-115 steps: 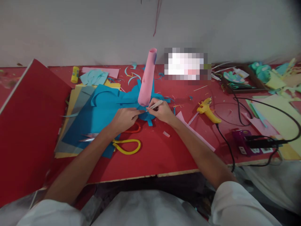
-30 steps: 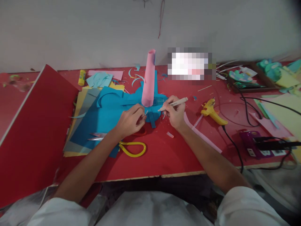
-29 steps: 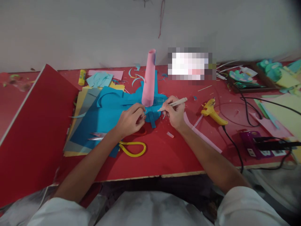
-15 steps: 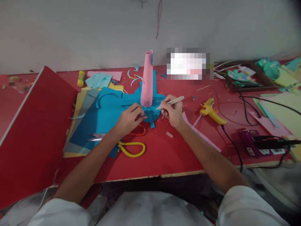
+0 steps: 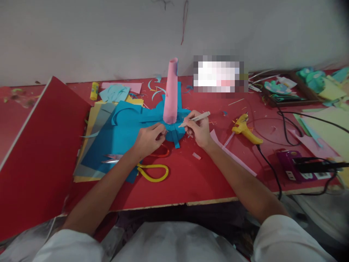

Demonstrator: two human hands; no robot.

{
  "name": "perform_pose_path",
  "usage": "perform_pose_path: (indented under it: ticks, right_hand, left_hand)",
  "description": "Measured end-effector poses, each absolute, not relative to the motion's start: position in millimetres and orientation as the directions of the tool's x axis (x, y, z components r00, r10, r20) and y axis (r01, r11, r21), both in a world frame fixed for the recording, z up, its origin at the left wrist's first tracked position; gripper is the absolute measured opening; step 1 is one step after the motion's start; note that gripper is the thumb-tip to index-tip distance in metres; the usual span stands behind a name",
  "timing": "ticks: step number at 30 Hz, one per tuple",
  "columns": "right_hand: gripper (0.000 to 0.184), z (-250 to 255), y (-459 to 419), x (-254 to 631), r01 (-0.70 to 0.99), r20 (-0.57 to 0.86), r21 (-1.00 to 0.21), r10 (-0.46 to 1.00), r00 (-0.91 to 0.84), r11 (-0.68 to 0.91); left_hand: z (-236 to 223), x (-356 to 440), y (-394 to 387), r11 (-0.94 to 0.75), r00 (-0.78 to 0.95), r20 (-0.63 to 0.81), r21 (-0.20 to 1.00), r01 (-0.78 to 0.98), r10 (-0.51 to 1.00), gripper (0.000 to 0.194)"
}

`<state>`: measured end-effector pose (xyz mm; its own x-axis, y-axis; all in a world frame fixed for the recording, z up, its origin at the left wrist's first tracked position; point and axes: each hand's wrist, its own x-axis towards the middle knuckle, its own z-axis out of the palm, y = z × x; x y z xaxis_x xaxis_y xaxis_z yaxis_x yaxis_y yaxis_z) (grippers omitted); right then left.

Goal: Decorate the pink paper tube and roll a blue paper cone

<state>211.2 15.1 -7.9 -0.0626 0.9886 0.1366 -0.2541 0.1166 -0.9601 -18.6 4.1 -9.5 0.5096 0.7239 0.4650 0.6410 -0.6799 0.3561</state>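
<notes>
Hands work well apart from each other, on either side of a pink paper tube (image 5: 170,94) that stands upright on a blue paper cutout (image 5: 178,134); take the tube's base as the clock's center, with 12 toward the wall (image 5: 109,36). Between 3 and 4 o'clock, the right hand (image 5: 198,130) grips a pale pen (image 5: 201,116), its tip pointing to 9 over the cutout; whether the tip touches the paper, I cannot tell. Between 7 and 8, the left hand (image 5: 150,139) has its fingers curled and its thumb close to the fingertips, near the cutout's edge; whether it pinches anything small is unclear. Between these 2 hands, 1 blue strip (image 5: 176,140) runs toward 6.

Farther out at 7, scissors (image 5: 153,180) lie under the left forearm, blades toward 9. At 5 there is a small pink scrap (image 5: 196,156), and at 4 a long pink strip (image 5: 240,160). A yellow glue gun (image 5: 242,127) rests at 3, with a purple box (image 5: 285,163) and black cables beyond it near 4.

Between 2 and 3, a dark tray (image 5: 309,99) holds green pieces. Layered paper sheets (image 5: 100,153) lie between 8 and 9, beside a slanted red board (image 5: 40,156). Between 9 and 10, a yellow glue stick (image 5: 94,91) stands on the red surface (image 5: 185,185).
</notes>
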Motion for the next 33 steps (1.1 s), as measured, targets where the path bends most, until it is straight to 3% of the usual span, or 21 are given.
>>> perform_pose_path:
  ticks: [6, 9, 14, 23, 28, 33]
  right_hand:
    - [0.045, -9, 16, 212, -0.247, 0.139, -0.962, 0.988, -0.067, 0.119]
    - [0.044, -9, 17, 213, -0.249, 0.155, -0.959, 0.987, -0.051, 0.138]
    - [0.042, -9, 17, 212, -0.242, 0.148, -0.961, 0.988, -0.051, 0.131]
    - [0.043, -10, 17, 209, -0.239, 0.151, -0.962, 0.987, -0.048, 0.135]
    - [0.041, -9, 17, 210, -0.245, 0.150, -0.960, 0.988, -0.037, 0.137]
    - [0.041, -8, 16, 211, -0.237, 0.145, -0.962, 0.989, -0.035, 0.133]
  left_hand:
    - [-13, -19, 6, -0.619, 0.476, 0.415, 0.345, 0.706, 0.775, 0.006]
    - [-11, -17, 8, -0.594, 0.470, 0.384, 0.339, 0.729, 0.795, 0.017]
    - [-7, -13, 9, -0.664, 0.602, 0.282, 0.273, 0.696, 0.747, 0.026]
    - [-4, -9, 12, -0.697, 0.671, 0.198, 0.282, 0.659, 0.714, 0.013]
    - [-5, -9, 11, -0.633, 0.601, 0.208, 0.331, 0.699, 0.772, 0.017]
    - [-9, -14, 9, -0.696, 0.628, 0.302, 0.310, 0.647, 0.718, 0.028]
